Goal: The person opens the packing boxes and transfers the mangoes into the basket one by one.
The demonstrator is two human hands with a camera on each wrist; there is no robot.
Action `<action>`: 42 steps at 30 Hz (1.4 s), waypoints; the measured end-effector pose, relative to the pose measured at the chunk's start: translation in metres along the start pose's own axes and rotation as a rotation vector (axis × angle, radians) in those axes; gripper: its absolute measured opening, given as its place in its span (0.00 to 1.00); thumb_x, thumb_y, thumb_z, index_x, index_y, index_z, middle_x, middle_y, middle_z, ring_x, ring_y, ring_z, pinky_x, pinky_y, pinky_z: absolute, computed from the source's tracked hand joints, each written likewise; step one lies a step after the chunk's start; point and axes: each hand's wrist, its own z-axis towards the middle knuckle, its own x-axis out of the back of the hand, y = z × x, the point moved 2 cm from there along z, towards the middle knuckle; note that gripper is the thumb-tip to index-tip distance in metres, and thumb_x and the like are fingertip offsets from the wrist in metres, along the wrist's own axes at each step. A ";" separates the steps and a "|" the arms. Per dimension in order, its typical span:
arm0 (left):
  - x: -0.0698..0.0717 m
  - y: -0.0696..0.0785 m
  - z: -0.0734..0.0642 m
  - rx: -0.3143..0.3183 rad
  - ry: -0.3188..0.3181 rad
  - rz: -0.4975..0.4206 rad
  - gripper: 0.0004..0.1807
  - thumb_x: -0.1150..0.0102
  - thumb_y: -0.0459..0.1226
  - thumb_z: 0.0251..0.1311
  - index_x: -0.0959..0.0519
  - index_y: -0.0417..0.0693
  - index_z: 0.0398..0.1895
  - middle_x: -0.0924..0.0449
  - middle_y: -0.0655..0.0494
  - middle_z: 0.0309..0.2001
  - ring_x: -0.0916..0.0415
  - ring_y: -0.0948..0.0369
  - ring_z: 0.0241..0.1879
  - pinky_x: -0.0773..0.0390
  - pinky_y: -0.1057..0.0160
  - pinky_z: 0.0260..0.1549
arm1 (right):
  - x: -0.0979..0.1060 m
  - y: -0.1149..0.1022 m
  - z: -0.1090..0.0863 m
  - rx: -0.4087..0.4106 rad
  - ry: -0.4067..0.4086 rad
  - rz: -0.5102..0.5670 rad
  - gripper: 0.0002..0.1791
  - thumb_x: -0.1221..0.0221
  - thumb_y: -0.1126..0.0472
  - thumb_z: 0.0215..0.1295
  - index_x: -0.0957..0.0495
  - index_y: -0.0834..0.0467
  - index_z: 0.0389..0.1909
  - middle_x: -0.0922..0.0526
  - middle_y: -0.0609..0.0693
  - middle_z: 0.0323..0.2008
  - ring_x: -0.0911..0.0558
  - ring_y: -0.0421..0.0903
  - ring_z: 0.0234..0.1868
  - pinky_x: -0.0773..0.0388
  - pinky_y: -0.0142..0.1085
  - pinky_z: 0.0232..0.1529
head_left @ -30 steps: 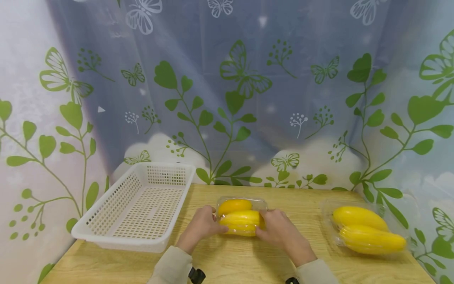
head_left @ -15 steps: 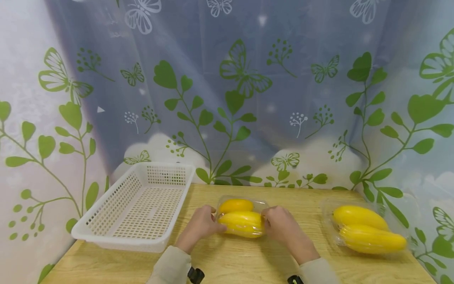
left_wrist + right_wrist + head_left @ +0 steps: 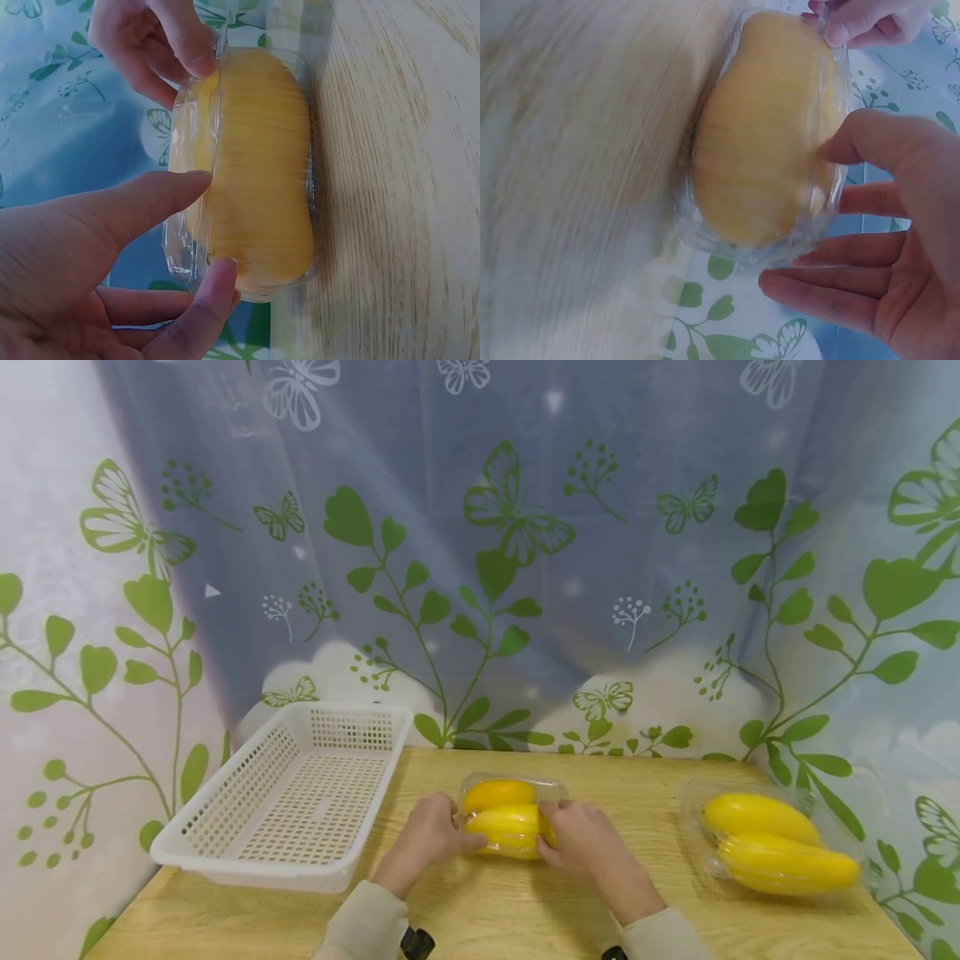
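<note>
In the head view, a clear plastic clamshell box (image 3: 553, 788) sits on the table's middle with two smooth yellow fruits, a rear one (image 3: 498, 794) and a front one (image 3: 506, 828). My left hand (image 3: 427, 835) grips the box's left end, thumb at the front. At the right end, my right hand (image 3: 588, 837) holds the box with its thumb low on the front. The left wrist view shows the thumb on the lid's rim beside the long, slightly waisted fruit (image 3: 259, 172). In the right wrist view, the thumb presses the lid's side, with several fingers behind the box.
A white perforated plastic basket (image 3: 318, 785) stands at the left with nothing in it. At the right is another clear box (image 3: 693, 835) with two yellow fruits (image 3: 783, 860). A patterned curtain (image 3: 480, 610) hangs behind the wooden table (image 3: 480, 918).
My right hand shifted slightly right half a second ago, then came back left over the box's right end. My left hand stays nearly still on the left end.
</note>
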 end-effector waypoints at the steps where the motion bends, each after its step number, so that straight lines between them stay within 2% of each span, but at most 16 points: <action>1: 0.000 0.000 0.000 0.001 0.001 0.000 0.32 0.20 0.42 0.48 0.42 0.53 0.13 0.45 0.66 0.10 0.52 0.67 0.12 0.51 0.71 0.12 | -0.001 -0.001 0.000 0.015 0.019 -0.018 0.12 0.31 0.57 0.58 0.21 0.59 0.34 0.19 0.52 0.26 0.23 0.46 0.23 0.21 0.41 0.25; 4: -0.001 0.001 0.000 0.011 0.004 0.002 0.32 0.20 0.42 0.47 0.41 0.53 0.12 0.45 0.66 0.10 0.52 0.67 0.13 0.51 0.70 0.12 | -0.004 -0.002 0.000 0.072 0.071 -0.075 0.12 0.31 0.59 0.53 0.27 0.57 0.28 0.27 0.49 0.20 0.31 0.43 0.18 0.27 0.37 0.20; 7: -0.002 0.002 0.000 0.009 0.002 0.005 0.32 0.20 0.42 0.47 0.41 0.52 0.13 0.45 0.66 0.10 0.52 0.67 0.13 0.51 0.70 0.12 | -0.006 -0.003 -0.001 0.099 0.084 -0.113 0.12 0.31 0.61 0.51 0.26 0.59 0.28 0.28 0.50 0.20 0.33 0.42 0.18 0.28 0.37 0.19; 10: -0.002 0.002 -0.001 0.007 0.001 0.004 0.31 0.20 0.42 0.47 0.39 0.52 0.13 0.45 0.66 0.10 0.52 0.67 0.13 0.51 0.70 0.12 | -0.007 -0.003 -0.001 0.074 0.035 -0.105 0.12 0.30 0.64 0.51 0.22 0.63 0.33 0.23 0.53 0.22 0.31 0.43 0.19 0.26 0.37 0.20; 12: -0.002 0.002 -0.002 0.008 0.001 0.003 0.30 0.20 0.42 0.47 0.39 0.52 0.14 0.45 0.66 0.11 0.52 0.67 0.13 0.50 0.70 0.12 | -0.007 -0.002 -0.001 0.049 0.010 -0.103 0.12 0.31 0.68 0.52 0.20 0.65 0.37 0.19 0.56 0.25 0.26 0.45 0.20 0.21 0.38 0.23; 16: -0.002 0.001 -0.002 0.017 -0.001 0.000 0.31 0.19 0.42 0.46 0.40 0.53 0.13 0.45 0.65 0.11 0.52 0.67 0.13 0.51 0.70 0.12 | -0.003 0.002 0.000 0.009 0.022 -0.076 0.09 0.34 0.76 0.50 0.16 0.63 0.33 0.16 0.56 0.25 0.20 0.48 0.23 0.18 0.41 0.27; 18: -0.002 0.000 -0.003 0.021 0.000 0.002 0.31 0.19 0.43 0.46 0.40 0.53 0.14 0.45 0.65 0.11 0.52 0.67 0.13 0.50 0.70 0.12 | 0.000 0.003 0.000 0.008 0.035 -0.052 0.07 0.35 0.74 0.50 0.17 0.60 0.29 0.18 0.51 0.23 0.22 0.45 0.22 0.20 0.39 0.25; 21: -0.003 0.000 -0.003 0.027 -0.001 0.002 0.30 0.19 0.43 0.46 0.39 0.52 0.14 0.44 0.64 0.12 0.51 0.66 0.14 0.50 0.70 0.12 | 0.003 0.003 0.000 0.017 0.010 -0.029 0.03 0.34 0.65 0.51 0.19 0.56 0.28 0.22 0.47 0.20 0.29 0.40 0.20 0.27 0.36 0.22; 24: -0.003 0.000 -0.003 0.036 0.001 0.007 0.29 0.19 0.44 0.47 0.36 0.52 0.14 0.43 0.64 0.12 0.50 0.66 0.14 0.48 0.70 0.12 | 0.003 0.001 0.001 0.034 -0.019 -0.047 0.09 0.32 0.55 0.53 0.21 0.54 0.29 0.23 0.47 0.20 0.31 0.40 0.19 0.30 0.36 0.21; 26: -0.003 0.001 -0.003 0.039 0.002 0.013 0.29 0.19 0.44 0.47 0.36 0.52 0.14 0.43 0.64 0.12 0.50 0.66 0.14 0.48 0.70 0.12 | 0.003 -0.001 0.001 0.042 -0.024 -0.064 0.12 0.31 0.53 0.54 0.21 0.55 0.30 0.23 0.49 0.20 0.30 0.42 0.19 0.28 0.38 0.20; 29: -0.003 0.002 -0.003 0.046 0.004 0.025 0.28 0.19 0.45 0.47 0.35 0.51 0.15 0.43 0.64 0.13 0.49 0.65 0.15 0.48 0.69 0.13 | 0.001 -0.002 0.000 0.057 -0.011 -0.075 0.14 0.29 0.53 0.54 0.23 0.55 0.29 0.24 0.49 0.20 0.30 0.43 0.18 0.28 0.38 0.19; 35: -0.003 0.004 -0.003 0.051 0.003 0.030 0.26 0.19 0.45 0.47 0.32 0.48 0.17 0.42 0.63 0.14 0.48 0.65 0.15 0.46 0.68 0.14 | -0.003 -0.004 0.000 0.120 0.064 -0.100 0.13 0.30 0.59 0.49 0.27 0.55 0.23 0.29 0.47 0.17 0.36 0.40 0.17 0.32 0.34 0.19; 39: -0.002 0.005 -0.003 0.042 0.002 0.025 0.26 0.19 0.45 0.47 0.32 0.48 0.16 0.43 0.63 0.14 0.49 0.65 0.16 0.46 0.68 0.14 | -0.004 -0.005 0.001 0.125 0.055 -0.104 0.13 0.30 0.63 0.46 0.27 0.57 0.23 0.29 0.47 0.17 0.37 0.39 0.18 0.34 0.31 0.19; 42: -0.002 0.005 -0.003 0.030 0.001 0.023 0.27 0.19 0.45 0.48 0.34 0.49 0.16 0.44 0.63 0.14 0.50 0.65 0.16 0.47 0.68 0.14 | -0.003 -0.005 0.000 0.117 0.038 -0.099 0.11 0.30 0.67 0.46 0.24 0.60 0.27 0.25 0.50 0.18 0.33 0.41 0.18 0.30 0.32 0.19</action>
